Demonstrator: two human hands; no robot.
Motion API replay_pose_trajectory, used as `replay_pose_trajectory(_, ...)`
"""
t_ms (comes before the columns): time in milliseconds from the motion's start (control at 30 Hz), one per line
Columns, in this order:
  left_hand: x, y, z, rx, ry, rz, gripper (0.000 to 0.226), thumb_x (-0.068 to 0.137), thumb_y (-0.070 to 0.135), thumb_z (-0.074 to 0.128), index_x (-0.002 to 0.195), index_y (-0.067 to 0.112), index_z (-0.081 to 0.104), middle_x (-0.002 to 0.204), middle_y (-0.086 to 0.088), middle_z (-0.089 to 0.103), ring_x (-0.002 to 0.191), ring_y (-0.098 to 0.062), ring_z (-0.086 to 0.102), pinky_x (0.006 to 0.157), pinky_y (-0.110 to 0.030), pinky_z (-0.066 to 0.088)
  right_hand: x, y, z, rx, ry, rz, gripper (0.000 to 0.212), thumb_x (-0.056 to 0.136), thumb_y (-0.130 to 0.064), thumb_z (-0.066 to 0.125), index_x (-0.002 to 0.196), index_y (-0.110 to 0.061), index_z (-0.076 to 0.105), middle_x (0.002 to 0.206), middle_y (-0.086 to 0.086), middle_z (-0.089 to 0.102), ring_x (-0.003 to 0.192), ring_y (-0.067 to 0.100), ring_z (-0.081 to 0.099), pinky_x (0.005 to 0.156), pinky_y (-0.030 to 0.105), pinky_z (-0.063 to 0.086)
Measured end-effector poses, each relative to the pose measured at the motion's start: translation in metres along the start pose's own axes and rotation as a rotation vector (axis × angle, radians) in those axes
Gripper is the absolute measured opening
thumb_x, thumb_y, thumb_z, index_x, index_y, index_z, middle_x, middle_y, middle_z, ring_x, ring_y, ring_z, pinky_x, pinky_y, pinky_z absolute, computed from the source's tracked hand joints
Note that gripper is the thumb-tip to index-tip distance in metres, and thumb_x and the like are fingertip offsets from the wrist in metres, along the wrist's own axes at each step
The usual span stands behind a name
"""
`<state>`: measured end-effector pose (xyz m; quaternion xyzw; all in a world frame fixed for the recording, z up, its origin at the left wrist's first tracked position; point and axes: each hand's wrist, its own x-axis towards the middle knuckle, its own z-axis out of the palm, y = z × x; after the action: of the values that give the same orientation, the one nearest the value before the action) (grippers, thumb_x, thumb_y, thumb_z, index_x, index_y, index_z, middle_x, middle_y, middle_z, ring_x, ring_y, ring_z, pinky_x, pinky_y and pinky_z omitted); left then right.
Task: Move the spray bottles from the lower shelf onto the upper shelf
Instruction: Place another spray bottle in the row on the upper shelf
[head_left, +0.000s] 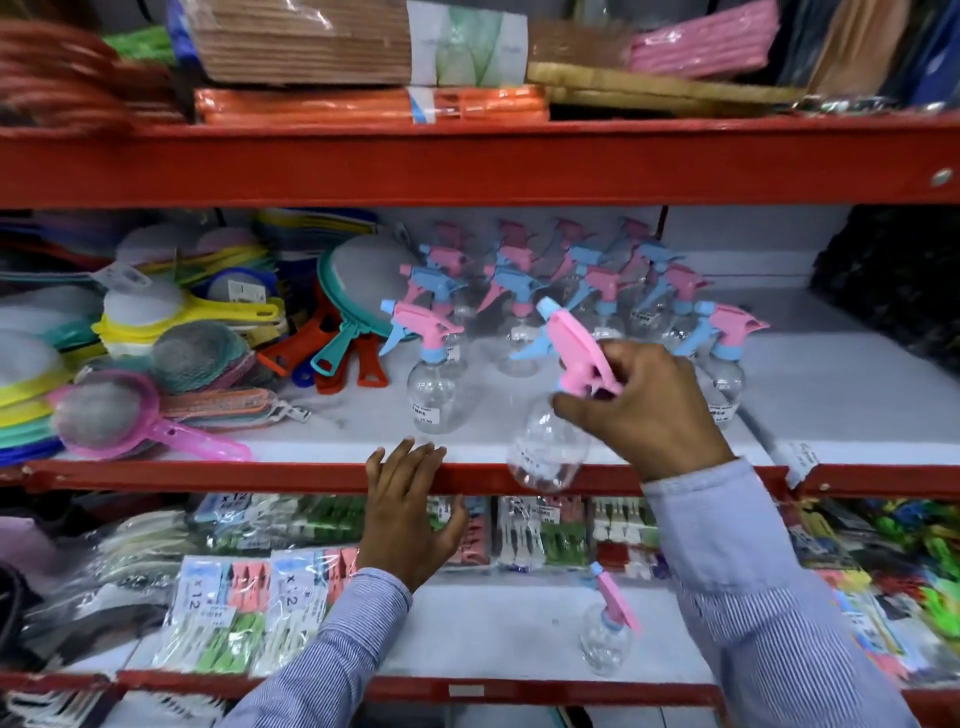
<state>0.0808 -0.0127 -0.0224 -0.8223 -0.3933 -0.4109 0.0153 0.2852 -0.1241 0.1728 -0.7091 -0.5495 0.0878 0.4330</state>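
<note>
Left grip (410, 512) first: we see the left hand open, fingers spread, palm resting against the red front rail (208, 475) of the upper shelf (332, 431), holding nothing, apparently just bracing. Far left on that shelf lie piles of mesh strainers (111, 410) with coloured handles, not part of the job. Moving right, a cluster of spray bottles (519, 291) already stands upright in rows on the upper shelf, clear bodies with pink and blue trigger heads; the nearest one (434, 379) sits just beside the left hand's fingertips. Right of that, the right hand (644, 402) is closed around the pink trigger head of a spray bottle (550, 452), which hangs tilted, its clear body in front of the rail, not yet resting on the shelf. Below, on the lower shelf (493, 634), one last spray bottle (608, 629) stands near packs of clothes pegs (228, 613), partly behind the right sleeve.

We judge the step in hand as placing: bottle lifted, being carried in over the rail. Next move calls for clearing the base over the rail, tipping it upright, and setting it in the free gap at the front of the row without knocking its neighbours. After that, one bottle seems left below.
</note>
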Motion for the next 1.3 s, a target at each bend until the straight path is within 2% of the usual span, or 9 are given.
replay_pose_trajectory(133,-0.002,0.0,-0.003,0.019,-0.044,-0.013,0.061,0.075,0.045,0.065,0.125,0.012,0.058,0.127,-0.008,0.062,0.132,-0.026,0.047,0.114,-0.058,0.028,0.053,0.008,0.024,0.011,0.072,0.009,0.02,0.064,-0.023,0.078,0.075,-0.008,0.07,0.074,0.008,0.071,0.069,0.025,0.065,0.055,0.025,0.044)
replay_pose_trajectory(300,-0.003,0.001,-0.006,0.036,-0.08,-0.04,0.063,0.075,0.049,0.064,0.128,0.014,0.056,0.131,-0.006,0.06,0.134,-0.024,0.044,0.117,-0.055,0.025,0.091,0.037,0.062,-0.062,0.027,0.083,0.021,0.065,-0.03,0.077,0.066,-0.017,0.06,0.071,0.007,0.065,0.07,0.026,0.061,0.064,0.022,0.039)
replay_pose_trajectory(467,-0.003,0.002,-0.005,0.035,-0.099,-0.059,0.065,0.074,0.048,0.064,0.129,0.015,0.055,0.131,-0.004,0.059,0.134,-0.023,0.043,0.116,-0.055,0.026,0.093,0.045,0.078,-0.052,0.084,0.053,0.024,0.068,-0.033,0.075,0.084,-0.015,0.07,0.086,0.008,0.075,0.08,0.027,0.068,0.071,0.023,0.045)
replay_pose_trajectory(733,-0.003,0.004,-0.007,0.02,-0.098,-0.067,0.061,0.076,0.045,0.061,0.13,0.017,0.054,0.13,-0.004,0.06,0.133,-0.023,0.044,0.117,-0.051,0.023,0.086,0.053,0.091,0.003,0.197,0.013,0.042,0.066,-0.045,0.08,0.099,-0.02,0.072,0.1,0.008,0.071,0.086,0.025,0.067,0.078,0.025,0.048)
replay_pose_trajectory(800,-0.003,0.004,-0.006,0.008,-0.082,-0.06,0.059,0.077,0.043,0.06,0.129,0.016,0.056,0.128,-0.004,0.061,0.132,-0.023,0.045,0.117,-0.049,0.022,0.086,0.054,0.093,0.061,0.214,0.016,0.041,0.065,-0.042,0.083,0.099,-0.02,0.071,0.097,0.004,0.074,0.079,0.02,0.068,0.076,0.022,0.05)
replay_pose_trajectory(900,-0.002,0.005,-0.006,0.0,-0.068,-0.057,0.057,0.077,0.042,0.059,0.127,0.015,0.057,0.126,-0.005,0.062,0.13,-0.024,0.046,0.117,-0.048,0.021,0.087,0.053,0.094,0.176,0.219,0.059,0.045,0.065,-0.03,0.085,0.105,-0.018,0.067,0.093,0.0,0.075,0.062,0.005,0.061,0.069,0.008,0.049)
replay_pose_trajectory(1033,-0.002,0.004,-0.005,0.002,-0.076,-0.062,0.057,0.077,0.041,0.059,0.128,0.015,0.057,0.126,-0.005,0.061,0.13,-0.023,0.046,0.118,-0.046,0.019,0.088,0.05,0.096,0.294,0.184,0.104,0.06,0.069,-0.021,0.084,0.122,-0.014,0.057,0.098,0.004,0.073,0.07,0.013,0.063,0.081,0.026,0.056)
replay_pose_trajectory(1200,-0.003,0.004,-0.005,0.008,-0.092,-0.076,0.057,0.078,0.041,0.059,0.129,0.016,0.056,0.128,-0.004,0.06,0.131,-0.022,0.045,0.12,-0.045,0.018,0.088,0.048,0.097,0.329,0.174,0.119,0.067,0.071,-0.018,0.082,0.13,-0.011,0.051,0.092,0.0,0.067,0.079,0.017,0.064,0.081,0.023,0.052)
replay_pose_trajectory(1300,-0.002,0.005,-0.005,0.005,-0.088,-0.078,0.057,0.078,0.04,0.059,0.129,0.016,0.056,0.128,-0.005,0.061,0.131,-0.023,0.045,0.119,-0.046,0.019,0.09,0.05,0.1,0.329,0.172,0.119,0.069,0.072,-0.019,0.081,0.132,-0.012,0.049,0.101,0.006,0.072,0.083,0.02,0.067,0.086,0.028,0.054)
